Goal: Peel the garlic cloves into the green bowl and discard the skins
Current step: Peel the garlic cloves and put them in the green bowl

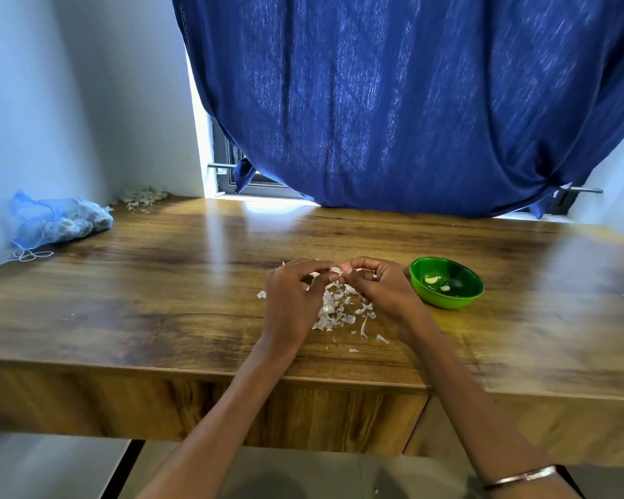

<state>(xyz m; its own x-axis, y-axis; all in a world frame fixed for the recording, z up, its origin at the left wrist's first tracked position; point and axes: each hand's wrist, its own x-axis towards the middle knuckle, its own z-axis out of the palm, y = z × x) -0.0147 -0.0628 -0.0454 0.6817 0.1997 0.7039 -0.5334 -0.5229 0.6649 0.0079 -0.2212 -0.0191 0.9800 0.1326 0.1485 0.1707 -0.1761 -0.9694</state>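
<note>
Pinching a small white garlic clove (336, 271) between both sets of curled fingertips, I keep my left hand (293, 296) and right hand (382, 288) close above the heap of papery white skins (334, 307), so scraps drop there. The round green plastic bowl (458, 300), at three o'clock on the wooden tabletop (159, 282), holds peeled cloves within easy reach.

Single head cam, looks fwd and down, close over wooden table (159, 268), facing blue curtain (411, 102).
</note>
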